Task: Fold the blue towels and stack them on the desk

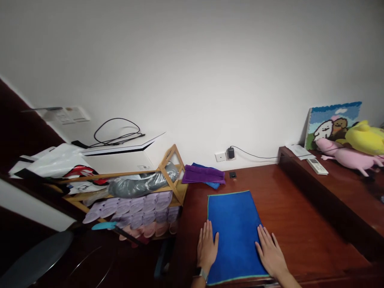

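Observation:
A blue towel (235,236) with a green stitched edge lies spread flat on the dark red wooden desk (288,216). My left hand (207,245) rests on its left edge, fingers stretched out and pointing away from me. At the right edge, my right hand (270,250) lies flat with its fingers extended and the thumb apart. Neither hand grips the cloth. Farther back, by the wall, a folded purple towel (204,175) lies over another blue towel (213,185).
Left of the desk stands a wooden rack (180,192) with rows of lilac slippers (150,206). A raised ledge on the right carries a remote control (317,166), a pink plush toy (349,156) and a picture (333,124). A black plug (231,152) sits in the wall socket.

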The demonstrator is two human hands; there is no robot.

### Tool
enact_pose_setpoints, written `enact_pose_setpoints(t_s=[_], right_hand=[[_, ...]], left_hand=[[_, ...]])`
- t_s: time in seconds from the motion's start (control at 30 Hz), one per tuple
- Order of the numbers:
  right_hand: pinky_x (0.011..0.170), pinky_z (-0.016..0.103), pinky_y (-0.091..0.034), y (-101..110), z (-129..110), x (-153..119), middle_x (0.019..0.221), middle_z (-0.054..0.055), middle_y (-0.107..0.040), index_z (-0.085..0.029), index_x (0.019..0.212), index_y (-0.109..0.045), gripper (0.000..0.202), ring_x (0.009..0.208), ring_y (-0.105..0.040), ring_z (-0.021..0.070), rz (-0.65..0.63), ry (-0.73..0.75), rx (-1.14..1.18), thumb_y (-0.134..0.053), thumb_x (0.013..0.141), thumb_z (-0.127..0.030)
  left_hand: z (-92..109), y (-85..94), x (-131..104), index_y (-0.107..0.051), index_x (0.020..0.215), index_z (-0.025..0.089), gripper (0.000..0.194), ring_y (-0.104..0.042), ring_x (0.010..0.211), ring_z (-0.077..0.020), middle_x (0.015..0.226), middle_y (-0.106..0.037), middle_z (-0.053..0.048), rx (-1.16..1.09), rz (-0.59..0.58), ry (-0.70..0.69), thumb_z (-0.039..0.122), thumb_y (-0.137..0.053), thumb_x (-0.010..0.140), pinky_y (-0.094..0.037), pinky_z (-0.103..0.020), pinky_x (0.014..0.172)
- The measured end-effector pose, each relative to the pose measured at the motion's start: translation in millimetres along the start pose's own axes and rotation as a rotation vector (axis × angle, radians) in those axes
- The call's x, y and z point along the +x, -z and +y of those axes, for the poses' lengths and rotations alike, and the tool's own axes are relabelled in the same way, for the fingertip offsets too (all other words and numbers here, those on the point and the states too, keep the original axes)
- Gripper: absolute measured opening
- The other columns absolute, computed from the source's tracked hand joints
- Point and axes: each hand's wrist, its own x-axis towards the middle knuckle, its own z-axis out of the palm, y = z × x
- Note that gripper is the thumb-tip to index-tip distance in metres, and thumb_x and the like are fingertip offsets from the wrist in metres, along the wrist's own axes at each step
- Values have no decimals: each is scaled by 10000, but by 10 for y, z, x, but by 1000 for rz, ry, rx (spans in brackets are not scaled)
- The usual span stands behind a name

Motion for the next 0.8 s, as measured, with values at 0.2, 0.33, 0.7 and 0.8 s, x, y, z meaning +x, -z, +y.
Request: enact_pose_setpoints(t_s=[0.2,0.33,0.7,0.8], right_hand=[[1337,461,-200,236,-165,905,1743,67,-308,-134,1681,-320,732,1625,-270,245,16,0,9,-135,1079,-507],[1340,446,-156,404,-276,1696,1759,104,-258,-75,1681,-279,721,1644,-203,232,-101,-20,-18,-185,1065,-439],[1337,463,-160,11,-35,1994,1759,102,-249,-74,1685,-266,754,1646,-194,250,-64,18,-42,-180,1057,-481],[1336,475,-166,-40,-1,2005,1757,97,-253,-75,1685,-268,747,1647,-191,252,-46,31,-41,-184,1052,-462]], left_hand=[[65,-46,-44,-301,1685,170,665,-354,1592,-268,1726,-350,-91,-4,26,-9,493,-269,1106,-359,-499,1309],[35,-64,-66,-256,1698,172,671,-346,1595,-275,1735,-326,-88,-16,20,-5,487,-275,1106,-375,-513,1301],[754,-70,451,-59,1717,262,691,-304,1614,-279,1762,-265,-47,-126,130,-169,287,-319,1077,-354,-547,1309],[1324,-249,994,-205,1707,214,654,-323,1608,-291,1744,-318,-85,-201,97,-281,360,-345,1084,-353,-549,1304]])
